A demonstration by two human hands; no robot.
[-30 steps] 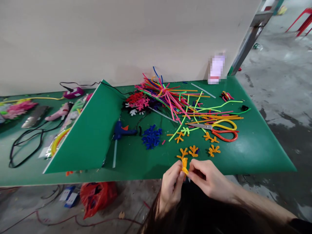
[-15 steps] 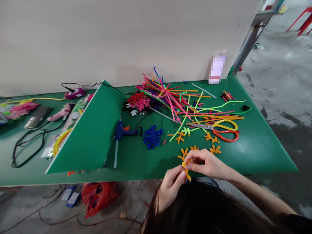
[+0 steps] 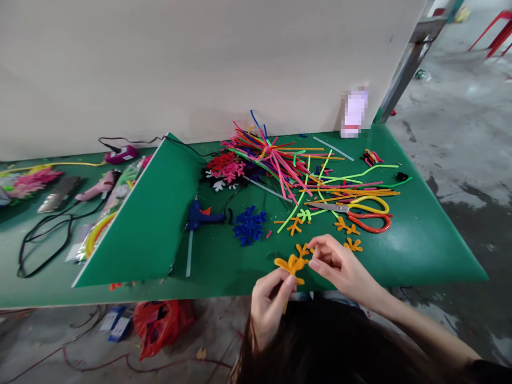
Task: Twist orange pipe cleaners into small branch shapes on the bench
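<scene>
My left hand [image 3: 270, 301] pinches the stem of an orange pipe-cleaner piece [image 3: 291, 265] at the table's front edge. The piece spreads into loops above the fingers. My right hand [image 3: 340, 266] is curled beside it, fingertips pinched close to its right side; whether it grips the piece I cannot tell. Finished orange branched shapes [image 3: 352, 245] lie on the green table [image 3: 420, 240] just beyond my hands. Yellow and red scissors [image 3: 366, 213] rest further back.
A pile of coloured pipe cleaners [image 3: 280, 160] covers the table's back. A blue glue gun [image 3: 200, 216] and blue shapes [image 3: 248, 225] lie left of centre. A slanted green divider [image 3: 148, 218] separates another workspace with cables. A red bag [image 3: 160, 322] lies on the floor.
The folded orange piece has been spread open into loops. My left hand dropped lower on its stem and my right hand moved to its right side.
</scene>
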